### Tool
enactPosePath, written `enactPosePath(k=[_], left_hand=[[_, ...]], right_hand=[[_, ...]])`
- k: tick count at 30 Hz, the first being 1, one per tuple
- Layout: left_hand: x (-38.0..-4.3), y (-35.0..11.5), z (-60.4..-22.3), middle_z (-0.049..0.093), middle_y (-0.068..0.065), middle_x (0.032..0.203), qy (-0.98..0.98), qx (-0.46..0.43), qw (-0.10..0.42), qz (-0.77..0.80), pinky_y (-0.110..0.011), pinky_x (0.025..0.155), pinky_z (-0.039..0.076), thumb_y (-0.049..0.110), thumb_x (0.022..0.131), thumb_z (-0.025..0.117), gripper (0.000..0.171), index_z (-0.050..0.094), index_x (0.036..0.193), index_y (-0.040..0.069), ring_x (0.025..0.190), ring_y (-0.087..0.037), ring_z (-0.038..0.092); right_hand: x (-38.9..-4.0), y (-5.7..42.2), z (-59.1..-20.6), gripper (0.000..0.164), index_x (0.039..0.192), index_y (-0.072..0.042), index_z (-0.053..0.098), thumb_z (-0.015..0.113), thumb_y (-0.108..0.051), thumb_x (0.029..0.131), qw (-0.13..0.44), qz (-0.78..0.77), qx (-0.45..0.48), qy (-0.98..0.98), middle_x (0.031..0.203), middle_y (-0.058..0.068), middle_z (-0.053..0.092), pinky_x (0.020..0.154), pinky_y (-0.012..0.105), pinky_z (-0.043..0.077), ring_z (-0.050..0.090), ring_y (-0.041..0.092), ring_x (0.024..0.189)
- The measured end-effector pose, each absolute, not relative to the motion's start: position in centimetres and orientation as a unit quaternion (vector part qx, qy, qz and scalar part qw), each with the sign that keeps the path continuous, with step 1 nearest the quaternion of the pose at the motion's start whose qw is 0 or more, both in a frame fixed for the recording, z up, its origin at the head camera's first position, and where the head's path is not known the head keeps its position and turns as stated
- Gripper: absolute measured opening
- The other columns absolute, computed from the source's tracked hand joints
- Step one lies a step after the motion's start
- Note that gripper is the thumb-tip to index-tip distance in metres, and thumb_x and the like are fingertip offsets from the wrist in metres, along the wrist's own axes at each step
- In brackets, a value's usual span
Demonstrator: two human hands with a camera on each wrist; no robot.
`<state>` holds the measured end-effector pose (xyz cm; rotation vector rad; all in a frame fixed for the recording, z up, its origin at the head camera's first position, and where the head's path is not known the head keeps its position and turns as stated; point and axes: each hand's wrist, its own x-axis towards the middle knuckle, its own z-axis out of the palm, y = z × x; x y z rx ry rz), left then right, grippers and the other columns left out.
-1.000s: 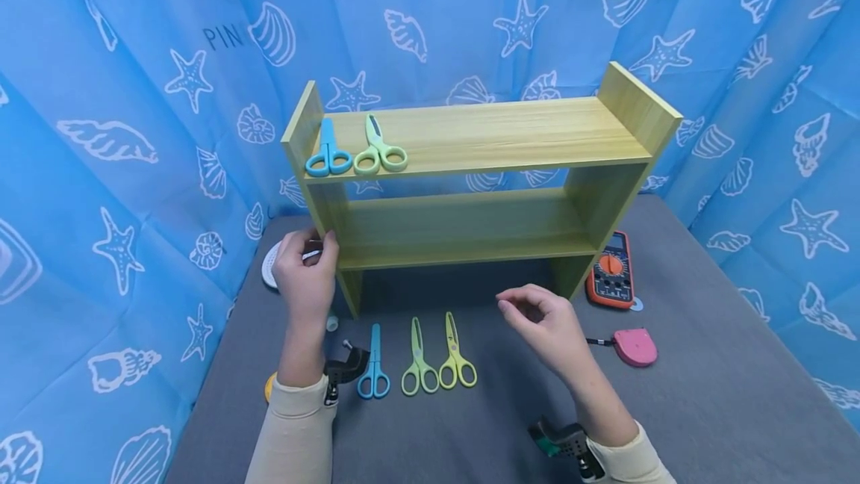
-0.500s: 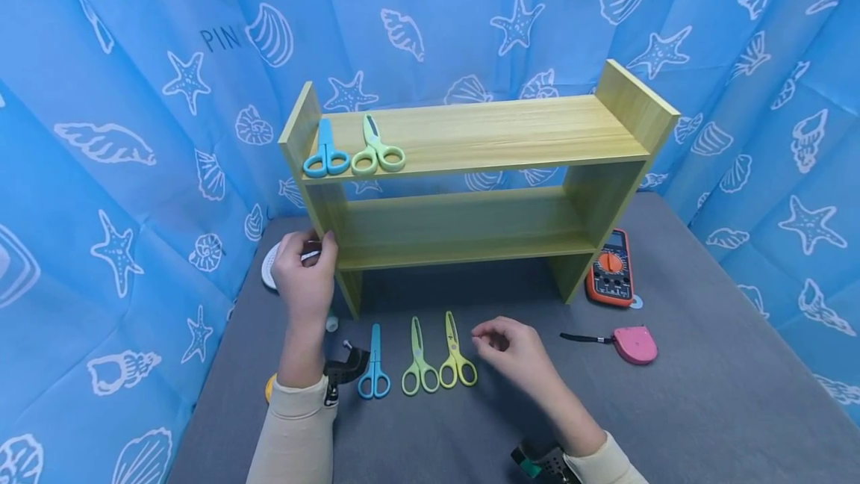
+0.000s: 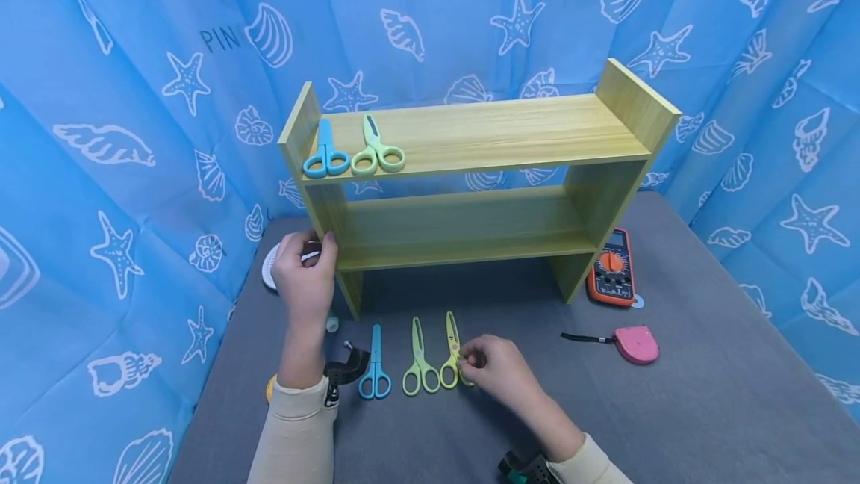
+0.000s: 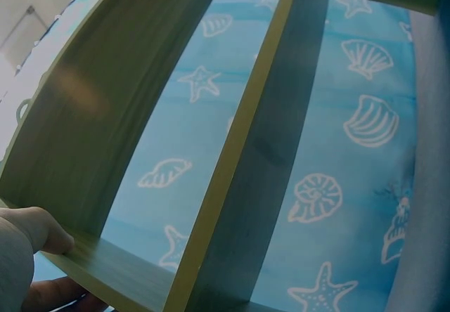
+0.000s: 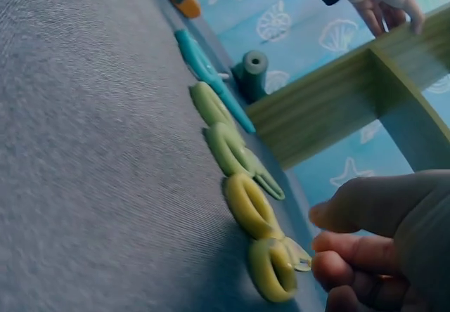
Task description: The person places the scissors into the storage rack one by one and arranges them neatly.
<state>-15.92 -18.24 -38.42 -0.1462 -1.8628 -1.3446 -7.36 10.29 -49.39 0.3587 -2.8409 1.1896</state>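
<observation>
My left hand grips the left side panel of the two-tier wooden shelf; in the left wrist view its thumb lies over the panel's edge. My right hand is at the yellow scissors on the table, its bent fingers overlapping the right handle loop. The right wrist view shows a gap between thumb and forefinger, beside the yellow scissors' pivot. Left of these lie light green scissors and blue scissors, handles toward me. Another blue pair and light green pair rest on the shelf's top board.
An orange multimeter lies beside the shelf's right foot, with a pink tape measure and its black strap nearer me. A white round object and a small green cylinder sit near my left arm. Blue curtains surround the table.
My right hand has moved left and down from right of the scissors to the yellow pair's handle. The left hand has stayed on the shelf's side panel.
</observation>
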Motion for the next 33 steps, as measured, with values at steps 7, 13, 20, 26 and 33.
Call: enactPosePath(k=[7,13,20,26,33], left_hand=[[-15.9,-18.3,-38.5,0.061,-0.015,0.094,-0.742,-0.060,0.406,-0.530,-0.021,0.072,0.059,0.014,0.096,0.071,0.020,0.071,0.097,-0.006,0.087,-0.022,0.066],[-15.9,-18.1,-38.4,0.061,-0.020,0.094,-0.745,-0.052,0.408,-0.525,-0.017,0.071,0.056,0.007,0.096,0.071,0.016,0.070,0.096,-0.009,0.086,-0.021,0.065],[-15.8,-17.7,-38.1,0.060,-0.028,0.093,-0.742,-0.047,0.419,-0.522,-0.012,0.069,0.051,-0.003,0.093,0.069,0.012,0.069,0.096,-0.014,0.085,-0.036,0.065],[-15.9,-17.9,-38.3,0.062,-0.020,0.093,-0.744,-0.051,0.413,-0.522,-0.015,0.070,0.055,0.005,0.095,0.071,0.014,0.071,0.096,-0.010,0.085,-0.023,0.065],[-15.9,-18.2,-38.4,0.062,-0.015,0.093,-0.743,-0.058,0.413,-0.523,-0.018,0.070,0.057,0.014,0.096,0.071,0.021,0.071,0.095,-0.007,0.085,-0.021,0.066]], right_hand=[[-7.4,9.6,-50.3,0.007,0.080,-0.011,0.074,0.074,-0.005,0.075,0.027,0.370,0.130,-0.919,0.068,-0.012,0.054,0.056,0.023,0.042,0.045,0.001,0.059],[-7.5,9.2,-50.5,0.009,0.080,-0.010,0.074,0.071,-0.003,0.076,0.039,0.368,0.107,-0.923,0.065,-0.012,0.052,0.054,0.024,0.041,0.044,0.003,0.057],[-7.6,9.0,-50.8,0.007,0.083,-0.008,0.071,0.069,-0.002,0.080,0.037,0.371,0.059,-0.926,0.063,-0.009,0.051,0.050,0.024,0.041,0.044,0.006,0.054],[-7.8,9.2,-51.0,0.007,0.082,-0.009,0.072,0.070,-0.003,0.078,0.039,0.351,0.048,-0.934,0.064,-0.008,0.053,0.051,0.025,0.042,0.046,0.007,0.055],[-7.6,9.4,-50.7,0.010,0.077,-0.012,0.069,0.076,-0.006,0.074,0.013,0.341,0.055,-0.938,0.064,-0.007,0.053,0.051,0.027,0.041,0.046,0.009,0.056]])
